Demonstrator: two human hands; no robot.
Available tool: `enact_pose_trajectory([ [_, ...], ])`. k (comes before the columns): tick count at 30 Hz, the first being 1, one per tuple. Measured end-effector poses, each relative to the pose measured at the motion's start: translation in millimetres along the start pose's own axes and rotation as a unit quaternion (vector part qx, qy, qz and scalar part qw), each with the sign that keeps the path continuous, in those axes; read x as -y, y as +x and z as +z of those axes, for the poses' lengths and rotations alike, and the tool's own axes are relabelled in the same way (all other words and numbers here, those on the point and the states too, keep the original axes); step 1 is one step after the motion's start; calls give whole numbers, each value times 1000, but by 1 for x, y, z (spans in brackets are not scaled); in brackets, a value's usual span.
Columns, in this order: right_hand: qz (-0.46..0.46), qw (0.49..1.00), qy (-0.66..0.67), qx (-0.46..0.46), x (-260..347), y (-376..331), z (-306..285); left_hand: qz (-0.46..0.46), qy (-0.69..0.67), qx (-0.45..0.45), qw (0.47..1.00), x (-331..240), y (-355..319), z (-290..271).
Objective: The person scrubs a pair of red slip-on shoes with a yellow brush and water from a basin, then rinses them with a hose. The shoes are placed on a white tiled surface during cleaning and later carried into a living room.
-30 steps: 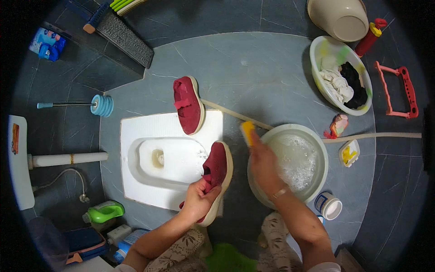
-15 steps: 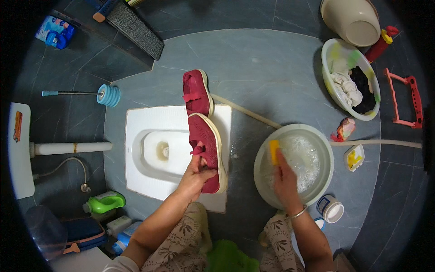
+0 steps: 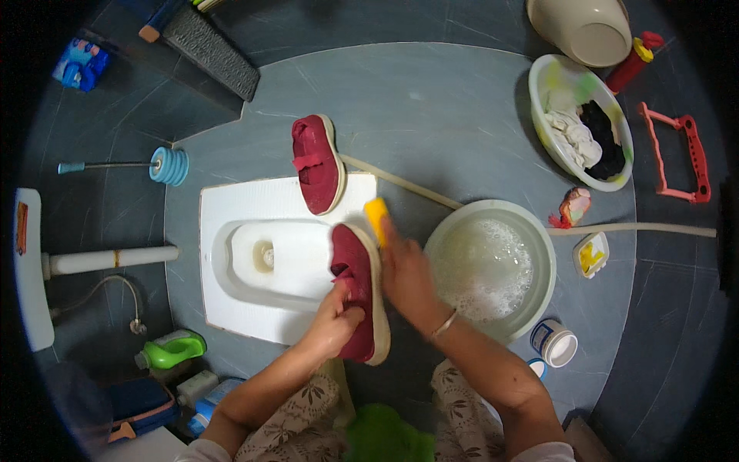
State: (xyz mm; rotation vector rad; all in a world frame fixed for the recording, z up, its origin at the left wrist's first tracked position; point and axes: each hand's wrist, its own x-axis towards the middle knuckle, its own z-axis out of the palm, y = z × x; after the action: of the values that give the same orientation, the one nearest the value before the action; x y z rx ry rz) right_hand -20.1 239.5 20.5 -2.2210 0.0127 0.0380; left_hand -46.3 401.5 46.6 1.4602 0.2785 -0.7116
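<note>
Red shoe [image 3: 354,252] is held up over the right edge of the squat toilet [image 3: 231,202], left of the grey basin [image 3: 548,289], cream sole [image 3: 381,308] facing right. Left hand [image 3: 336,319] pinches the upper around the opening, thumb on the near side. Right hand [image 3: 405,273] grips a yellow scrubber [image 3: 376,219], just beside the sole's toe end; contact unclear. Shoe likely light, fabric upper soft and giving, sole stiffer; probably slippery if wet or soapy. Best hold: opening or heel, sole kept free. Second red shoe [image 3: 323,192] lies beyond, partly on the toilet's far edge. Left fingertips hidden by shoe; right fingers blurred, scrubber's lower part covered, its working face not readable. Basin bottom hidden under cloudy suds.
</note>
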Motion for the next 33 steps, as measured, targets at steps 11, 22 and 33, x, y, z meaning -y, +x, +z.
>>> enact_pose_trajectory([
  [11,270,957,-47,-94,-127,-81,-70,3,-151,33,988,-24,4,-8],
  [22,49,996,60,-32,-48,-65,-69,-22,-53,-30,998,-13,18,-2],
  [33,-45,991,125,3,-2,-16,-33,-79,-70,140,985,-11,-1,-32],
])
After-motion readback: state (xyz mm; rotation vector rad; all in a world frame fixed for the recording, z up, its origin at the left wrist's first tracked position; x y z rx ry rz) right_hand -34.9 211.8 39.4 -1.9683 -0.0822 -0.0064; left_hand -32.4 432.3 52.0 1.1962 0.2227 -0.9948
